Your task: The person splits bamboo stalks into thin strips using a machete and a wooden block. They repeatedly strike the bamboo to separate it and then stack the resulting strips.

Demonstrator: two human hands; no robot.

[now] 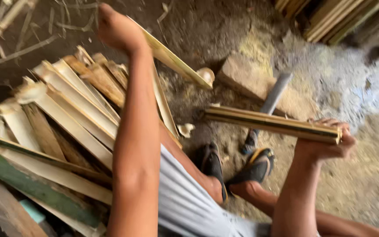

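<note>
The right hand has its fingers curled shut around the near end of a bundle of split bamboo strips, held level above the stone block. The left hand is raised, closed on one pale bamboo slat that slants down toward the block. A dark blade lies against the block, just behind the bundle. Left of the block sits a heap of split bamboo pieces; below it, feet in black sandals rest on the dirt floor. This looks like sorting and gathering of split strips. No packages, labels or signs show.
</note>
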